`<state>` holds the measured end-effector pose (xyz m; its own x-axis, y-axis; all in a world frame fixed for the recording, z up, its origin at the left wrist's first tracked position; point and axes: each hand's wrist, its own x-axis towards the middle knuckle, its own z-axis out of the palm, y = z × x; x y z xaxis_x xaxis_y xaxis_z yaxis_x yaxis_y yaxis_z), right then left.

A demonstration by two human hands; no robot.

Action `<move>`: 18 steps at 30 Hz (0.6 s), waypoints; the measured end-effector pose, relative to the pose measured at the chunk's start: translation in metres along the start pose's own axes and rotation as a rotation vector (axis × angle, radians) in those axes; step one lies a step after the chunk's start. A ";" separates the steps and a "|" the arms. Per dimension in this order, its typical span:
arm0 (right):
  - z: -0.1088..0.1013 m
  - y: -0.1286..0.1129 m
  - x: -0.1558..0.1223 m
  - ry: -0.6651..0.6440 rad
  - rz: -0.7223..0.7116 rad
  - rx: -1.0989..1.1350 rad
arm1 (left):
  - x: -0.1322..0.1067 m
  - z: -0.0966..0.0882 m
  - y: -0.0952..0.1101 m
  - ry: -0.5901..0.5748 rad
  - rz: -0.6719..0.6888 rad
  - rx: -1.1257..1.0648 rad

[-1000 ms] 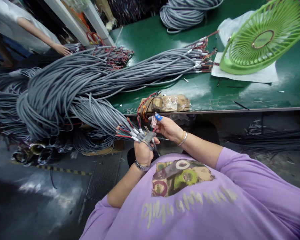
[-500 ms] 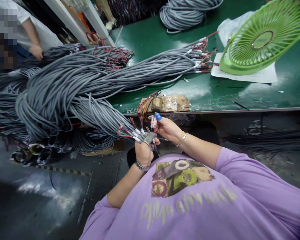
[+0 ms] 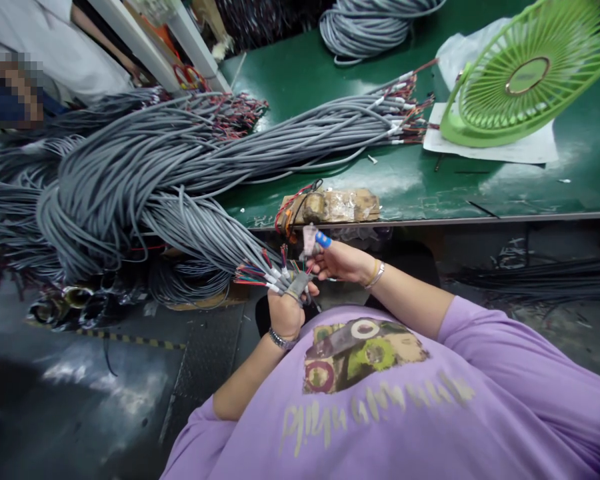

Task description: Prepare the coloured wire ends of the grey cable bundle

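Note:
My left hand (image 3: 286, 308) is closed round the ends of several grey cables (image 3: 205, 233), whose stripped coloured wire tips (image 3: 260, 270) fan out above the fist. A grey finger cover sits on one left finger. My right hand (image 3: 337, 260) pinches one of the small wires between thumb and forefinger, which wear a pinkish and a blue finger cover. Both hands hover below the near edge of the green bench (image 3: 380, 187). The cables run left into a big grey bundle (image 3: 120, 173).
A taped block with red and black leads (image 3: 330, 205) lies at the bench edge. A green fan (image 3: 525, 73) stands on white paper at the right. A cable coil (image 3: 370, 23) lies at the back. Another person in white (image 3: 45, 40) is at the upper left.
My right hand has lifted slightly and shifted right with the wire. The other person at the upper left has pulled their arm back from the cables.

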<state>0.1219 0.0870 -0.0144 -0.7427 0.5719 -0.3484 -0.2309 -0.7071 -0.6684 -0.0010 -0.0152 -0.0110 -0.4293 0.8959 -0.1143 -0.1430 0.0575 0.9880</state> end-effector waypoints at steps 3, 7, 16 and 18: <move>-0.002 -0.001 -0.009 -0.015 -0.074 -0.205 | -0.002 -0.006 -0.005 -0.035 0.031 0.058; 0.005 0.001 -0.018 -0.026 -0.187 -0.324 | -0.002 -0.011 -0.002 -0.143 0.021 0.183; 0.004 0.011 -0.024 0.041 -0.291 -0.380 | 0.001 -0.011 0.005 -0.197 -0.040 0.148; 0.003 0.013 -0.025 0.022 -0.276 -0.362 | 0.002 -0.009 0.004 -0.163 -0.037 0.082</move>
<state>0.1357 0.0621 -0.0117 -0.6696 0.7302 -0.1359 -0.1808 -0.3377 -0.9237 -0.0099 -0.0174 -0.0081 -0.2739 0.9516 -0.1392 -0.0805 0.1215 0.9893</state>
